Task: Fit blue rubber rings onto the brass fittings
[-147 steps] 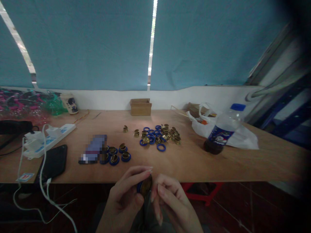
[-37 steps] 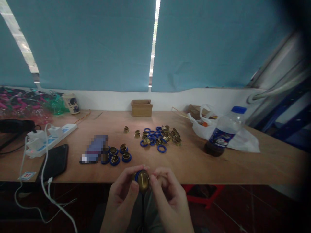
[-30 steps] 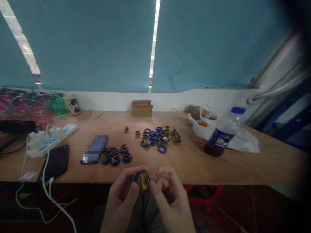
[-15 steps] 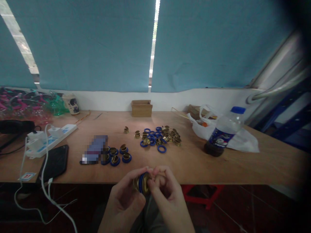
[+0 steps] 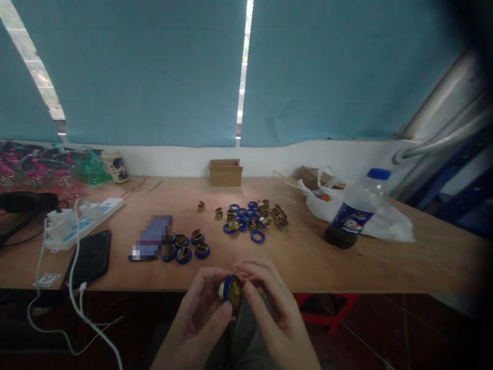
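My left hand [image 5: 200, 313] grips a round brass-coloured metal piece [image 5: 234, 292] on its edge, between thumb and fingers, with a blue ring [image 5: 227, 289] around it. Close to its right side is my right hand [image 5: 271, 303], fingers stretched and apart from the thumb; whether a fingertip touches the piece is hard to see. Beyond the hands, several brass pieces with blue rings [image 5: 202, 250] stand in a group on the table. Farther back lies a pile of loose brass pieces [image 5: 275, 213] and blue rings [image 5: 258, 236].
On the wooden table [image 5: 292, 267], a phone-like pixelated item [image 5: 152, 237], a black device [image 5: 91, 257] and a power strip [image 5: 84, 223] with cables lie left. A small cardboard box [image 5: 225, 173] stands at the back. To the right are a dark drink bottle [image 5: 352, 218] and a white plastic bag [image 5: 389, 223].
My right fingers have loosened from the brass piece and spread out, shifting slightly right. The piece has turned a little in my left hand, its round face showing more.
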`<state>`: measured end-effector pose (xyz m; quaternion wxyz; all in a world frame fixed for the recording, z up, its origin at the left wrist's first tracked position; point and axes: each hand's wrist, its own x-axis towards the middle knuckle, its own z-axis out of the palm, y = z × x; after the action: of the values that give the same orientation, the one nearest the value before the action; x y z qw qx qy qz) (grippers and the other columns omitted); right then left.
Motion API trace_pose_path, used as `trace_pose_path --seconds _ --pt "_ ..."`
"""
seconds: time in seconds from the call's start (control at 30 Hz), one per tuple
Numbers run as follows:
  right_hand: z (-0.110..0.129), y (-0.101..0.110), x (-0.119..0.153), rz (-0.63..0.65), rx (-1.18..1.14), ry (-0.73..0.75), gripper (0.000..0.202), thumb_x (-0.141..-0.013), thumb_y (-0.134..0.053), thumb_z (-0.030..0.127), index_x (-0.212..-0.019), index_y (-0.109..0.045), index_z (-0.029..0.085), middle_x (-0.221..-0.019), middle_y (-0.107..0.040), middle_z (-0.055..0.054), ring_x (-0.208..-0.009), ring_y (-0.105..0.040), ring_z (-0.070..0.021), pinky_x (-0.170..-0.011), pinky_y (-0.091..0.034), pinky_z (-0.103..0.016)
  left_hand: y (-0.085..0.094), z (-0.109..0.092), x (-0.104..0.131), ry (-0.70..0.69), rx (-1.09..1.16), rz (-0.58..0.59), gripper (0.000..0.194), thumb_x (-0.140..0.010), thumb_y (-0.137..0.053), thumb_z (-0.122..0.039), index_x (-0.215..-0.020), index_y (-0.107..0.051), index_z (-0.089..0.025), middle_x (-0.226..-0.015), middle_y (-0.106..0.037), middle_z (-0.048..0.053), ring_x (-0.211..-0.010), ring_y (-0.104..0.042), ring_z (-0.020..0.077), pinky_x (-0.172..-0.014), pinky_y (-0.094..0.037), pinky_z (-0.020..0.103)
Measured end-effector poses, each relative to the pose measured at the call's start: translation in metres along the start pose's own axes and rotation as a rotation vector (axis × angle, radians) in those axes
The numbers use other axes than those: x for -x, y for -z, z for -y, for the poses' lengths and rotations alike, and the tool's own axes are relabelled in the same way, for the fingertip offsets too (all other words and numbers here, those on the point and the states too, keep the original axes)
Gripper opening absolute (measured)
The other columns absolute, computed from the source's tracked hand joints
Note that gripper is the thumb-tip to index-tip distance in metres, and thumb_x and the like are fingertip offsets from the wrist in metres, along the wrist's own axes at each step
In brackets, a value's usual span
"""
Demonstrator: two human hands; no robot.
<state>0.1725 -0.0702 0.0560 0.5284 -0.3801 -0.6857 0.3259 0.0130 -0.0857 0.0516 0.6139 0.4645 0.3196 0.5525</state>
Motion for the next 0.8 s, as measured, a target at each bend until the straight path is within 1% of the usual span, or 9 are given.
trace_pose_path --seconds 0.03,0.1,0.17,0.23,0.3,0.4,0.5,0.6,0.8 --pt "0.0013 0.0003 -0.0006 0.022 0.011 0.02 0.025 -0.098 -0.048 0.02 -0.115 -0.062 0.031 -0.116 -0.06 -0.003 -0.109 -0.058 -0.0178 -0.091 -0.047 -0.026 0.0001 -0.0006 0.0006 0.006 -0.02 0.013 0.024 -0.089 -0.065 -0.029 -0.113 -0.065 -0.026 -0.116 -0.066 0.007 -0.103 -0.064 0.0204 -0.082 -0.053 0.025" --pt "0.0032 -0.0003 -0.0019 0.047 0.021 0.044 0.026 -0.097 -0.049 0.017 -0.114 -0.062 0.032 -0.112 -0.063 -0.002 -0.108 -0.059 -0.0167 -0.091 -0.047 -0.025 -0.0004 -0.0016 0.0014 -0.009 -0.036 0.041 0.024 -0.09 -0.063 -0.03 -0.114 -0.065 -0.026 -0.118 -0.065 0.007 -0.11 -0.06 0.022 -0.088 -0.051 0.027" --pt "0.0034 -0.0017 -0.0028 0.032 0.02 0.047 0.025 -0.096 -0.051 0.016 -0.112 -0.062 0.032 -0.107 -0.064 -0.001 -0.103 -0.061 -0.0155 -0.087 -0.048 -0.023 -0.0012 -0.0024 0.0012 -0.028 -0.032 0.048 0.024 -0.09 -0.063 -0.031 -0.114 -0.065 -0.027 -0.118 -0.064 0.006 -0.114 -0.058 0.0221 -0.095 -0.047 0.028" --pt "0.0022 -0.0029 -0.0033 -0.006 0.012 0.044 0.022 -0.095 -0.052 0.015 -0.108 -0.061 0.03 -0.102 -0.064 0.0 -0.096 -0.062 -0.0145 -0.083 -0.049 -0.022 -0.0015 -0.003 0.0002 -0.015 -0.024 0.017 0.024 -0.09 -0.064 -0.033 -0.113 -0.064 -0.027 -0.113 -0.065 0.005 -0.11 -0.059 0.0207 -0.092 -0.048 0.027" --pt "0.0009 -0.0033 -0.0036 -0.034 0.001 0.034 0.019 -0.093 -0.054 0.014 -0.104 -0.061 0.029 -0.097 -0.064 0.001 -0.091 -0.062 -0.0137 -0.081 -0.048 -0.021 -0.0009 -0.0038 -0.0011 0.01 -0.015 -0.034 0.023 -0.089 -0.064 -0.036 -0.111 -0.062 -0.029 -0.106 -0.066 0.004 -0.1 -0.061 0.0182 -0.08 -0.05 0.023" --pt "0.001 -0.0023 -0.0035 -0.025 -0.023 0.012 0.017 -0.092 -0.055 0.014 -0.1 -0.06 0.028 -0.092 -0.062 0.002 -0.086 -0.061 -0.0131 -0.077 -0.048 -0.02 0.0006 -0.0053 -0.0029 0.023 -0.001 -0.068 0.026 -0.088 -0.065 -0.04 -0.111 -0.06 -0.03 -0.1 -0.067 0.003 -0.091 -0.062 0.0163 -0.069 -0.048 0.02" --pt "0.0031 -0.0013 -0.0036 0.01 -0.032 0.019 0.014 -0.092 -0.055 0.014 -0.096 -0.06 0.026 -0.088 -0.06 0.002 -0.083 -0.059 -0.0128 -0.074 -0.047 -0.021 0.001 -0.0069 -0.0037 0.015 -0.052 -0.058 0.022 -0.088 -0.064 -0.041 -0.106 -0.064 -0.027 -0.098 -0.068 0.003 -0.088 -0.062 0.0153 -0.07 -0.047 0.02" --pt "0.0045 -0.0016 -0.0045 0.002 -0.034 0.026 0.013 -0.092 -0.054 0.014 -0.093 -0.059 0.026 -0.086 -0.057 0.003 -0.081 -0.057 -0.0123 -0.072 -0.046 -0.021 0.0001 -0.0072 -0.0035 -0.013 -0.107 -0.051 0.018 -0.09 -0.063 -0.038 -0.101 -0.066 -0.025 -0.097 -0.067 0.002 -0.087 -0.061 0.0147 -0.074 -0.047 0.021" --pt "0.0033 -0.0023 -0.0038 -0.019 -0.063 0.008 0.013 -0.092 -0.053 0.013 -0.093 -0.055 0.026 -0.085 -0.054 0.003 -0.079 -0.055 -0.0124 -0.072 -0.045 -0.021 -0.0004 -0.0047 -0.0021 -0.042 -0.102 -0.026 0.018 -0.091 -0.061 -0.039 -0.105 -0.062 -0.027 -0.097 -0.065 0.002 -0.092 -0.062 0.0155 -0.076 -0.048 0.021"
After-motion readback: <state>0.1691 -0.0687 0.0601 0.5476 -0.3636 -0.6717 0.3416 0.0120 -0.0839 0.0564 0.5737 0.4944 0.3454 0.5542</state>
